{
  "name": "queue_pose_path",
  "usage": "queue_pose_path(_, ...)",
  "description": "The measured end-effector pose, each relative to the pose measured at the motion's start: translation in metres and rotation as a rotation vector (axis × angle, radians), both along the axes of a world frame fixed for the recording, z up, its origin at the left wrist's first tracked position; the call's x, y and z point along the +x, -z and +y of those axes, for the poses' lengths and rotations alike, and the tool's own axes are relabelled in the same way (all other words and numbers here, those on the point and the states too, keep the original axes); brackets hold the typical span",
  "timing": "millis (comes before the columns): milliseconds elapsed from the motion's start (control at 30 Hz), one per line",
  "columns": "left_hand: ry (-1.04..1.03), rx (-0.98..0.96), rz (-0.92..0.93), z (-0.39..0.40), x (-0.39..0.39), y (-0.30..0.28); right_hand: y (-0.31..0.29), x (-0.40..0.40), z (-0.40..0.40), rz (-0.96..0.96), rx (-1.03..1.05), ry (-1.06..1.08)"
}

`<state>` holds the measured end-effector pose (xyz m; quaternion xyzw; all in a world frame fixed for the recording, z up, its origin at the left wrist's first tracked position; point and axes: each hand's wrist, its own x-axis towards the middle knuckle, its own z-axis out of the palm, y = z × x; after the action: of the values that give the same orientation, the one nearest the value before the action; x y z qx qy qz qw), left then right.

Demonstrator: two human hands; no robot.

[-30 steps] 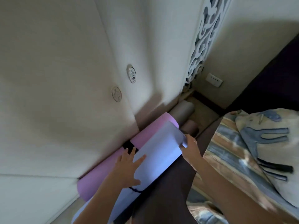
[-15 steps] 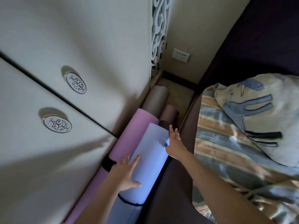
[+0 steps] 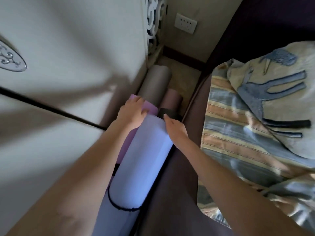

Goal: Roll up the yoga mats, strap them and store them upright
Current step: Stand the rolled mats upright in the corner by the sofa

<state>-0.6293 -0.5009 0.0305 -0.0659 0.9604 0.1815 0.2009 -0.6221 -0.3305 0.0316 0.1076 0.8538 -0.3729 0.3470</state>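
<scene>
So there are 4 rolled mats wedged into the narrow gap between the wardrobe point(image 3: 71, 48) and the bed point(image 3: 190, 150), standing against the wardrobe side, which makes sense since the gap keeps them from tipping over.

The blue mat point(image 3: 144, 159) is nearest the camera, rolled and tied with a thin dark cord point(image 3: 122, 207) near its lower part. Right beside it, touching, is the pink mat point(image 3: 150, 108), which has a dark strap partly hidden behind the forearm. Behind those are a grey mat point(image 3: 156, 82) and a smaller mauve mat point(image 3: 172, 99) with a black band point(image 3: 166, 112) around it.

The left hand point(image 3: 131, 114) lies on top of the pink mat's end and the blue mat's edge, fingers curled a bit over them, more pressing than a real grip as far as I can tell. The right hand point(image 3: 175, 130) is flat against the blue mat's right side, fingers straight, not clutching anything. My guess is both hands are nudging the blue roll in snug so it stays up against its neighbours.

A striped blanket point(image 3: 238, 133) and a pillow point(image 3: 281, 82) sit on the bed, and there's a wall socket point(image 3: 185, 25) at the far end.

Looks close to done to me, just the final settling of that blue one.
</scene>
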Motion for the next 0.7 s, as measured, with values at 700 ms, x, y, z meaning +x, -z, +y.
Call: queue_pose_path(700, 0.293, -0.487, -0.020, -0.012, -0.001, -0.035, 0.005, 0.041, 0.029, -0.022, -0.009, -0.089)
